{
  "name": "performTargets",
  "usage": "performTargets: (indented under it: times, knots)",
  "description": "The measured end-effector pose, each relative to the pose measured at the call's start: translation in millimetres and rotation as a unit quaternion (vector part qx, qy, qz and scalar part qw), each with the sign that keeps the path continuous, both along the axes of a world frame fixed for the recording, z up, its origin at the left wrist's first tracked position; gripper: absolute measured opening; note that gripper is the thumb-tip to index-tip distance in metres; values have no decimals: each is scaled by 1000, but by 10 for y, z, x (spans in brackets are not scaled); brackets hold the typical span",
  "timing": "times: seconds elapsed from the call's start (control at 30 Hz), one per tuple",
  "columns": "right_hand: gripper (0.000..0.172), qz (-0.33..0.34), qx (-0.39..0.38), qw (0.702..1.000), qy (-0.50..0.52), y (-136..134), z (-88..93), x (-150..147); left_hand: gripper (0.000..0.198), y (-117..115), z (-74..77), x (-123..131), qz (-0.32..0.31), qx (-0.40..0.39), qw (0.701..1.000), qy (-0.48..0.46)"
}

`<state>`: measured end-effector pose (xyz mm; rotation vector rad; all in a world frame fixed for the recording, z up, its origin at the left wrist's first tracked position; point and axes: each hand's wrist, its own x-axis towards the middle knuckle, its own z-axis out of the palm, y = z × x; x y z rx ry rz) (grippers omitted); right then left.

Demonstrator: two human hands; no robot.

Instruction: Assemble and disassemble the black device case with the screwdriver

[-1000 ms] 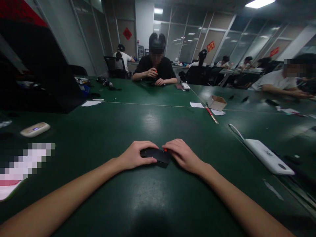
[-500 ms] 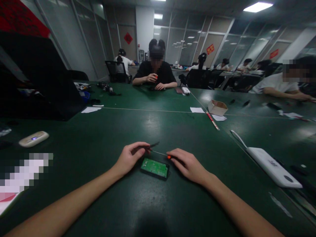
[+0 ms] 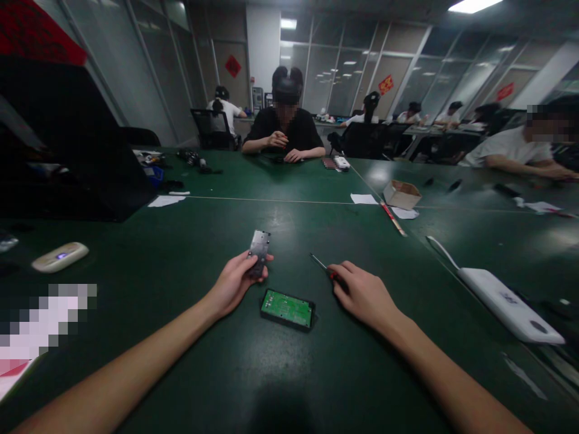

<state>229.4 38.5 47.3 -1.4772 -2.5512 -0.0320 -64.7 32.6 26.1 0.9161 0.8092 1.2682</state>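
Observation:
My left hand is closed around a dark flat cover with a greyish, shiny face and small dots on it. The cover is held up and tilted, its far end free of the fingers. In my right hand is a screwdriver with a thin metal shaft and a red-and-black handle mostly hidden by the fingers. Its tip points forward and left, touching nothing visible. Between the hands, nearer to me, a green circuit board lies in a black open case on the table.
A white power bank with a cable lies right on the green table. At left are a white oval device and a large black panel. Farther off stands a cardboard box. A person sits opposite.
My left hand has turned the dark cover so its broad face shows, lifting it away from the screwdriver. My right hand has moved right with the screwdriver. The circuit board's case stays nearly in place.

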Motion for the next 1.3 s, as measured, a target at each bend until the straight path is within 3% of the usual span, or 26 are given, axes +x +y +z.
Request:
performTargets:
  times: [0.23, 0.4, 0.5, 0.6, 0.67, 0.8, 0.93, 1.0, 1.07, 1.17, 1.23, 1.3]
  knots:
    - [30, -10, 19, 1000, 0, -15, 57, -5, 30, 3, 38, -5, 9, -33, 999, -9]
    - [34, 96, 7, 988, 122, -79, 77, -52, 31, 27, 38, -4, 16, -43, 998, -33]
    - [58, 169, -51, 968, 180, -171, 53, -168, 31, 33, 23, 10, 26, -33, 998, -37]
    - [81, 178, -97, 963, 178, -256, 8, -308, 27, 30, 11, 28, 43, -30, 998, -25]
    - [76, 165, -113, 966, 164, -288, -15, -375, 30, 26, 4, 35, 50, -29, 998, -15]
    - [49, 169, -120, 966, 157, -296, -34, -405, 32, 21, -11, 35, 58, -32, 998, -4]
    - [39, 179, -137, 947, 230, -294, -70, -377, 32, 12, -3, 32, 32, -29, 999, 2]
    - [41, 163, -170, 922, 308, -299, -110, -382, 31, 5, 15, 34, 20, -23, 1000, -3]
    - [48, 123, -226, 874, 413, -295, -159, -405, 28, -5, 30, 42, 9, -13, 1000, -13]
    - [56, 71, -333, 755, 560, -254, -220, -455, 17, -20, 28, 67, -8, -18, 998, -57]
    - [53, 54, -393, 679, 618, -199, -239, -487, 10, -31, 15, 92, -38, -50, 992, -105]
    - [44, 44, -430, 624, 651, -130, -238, -523, 12, -42, 8, 117, -94, -94, 980, -149]
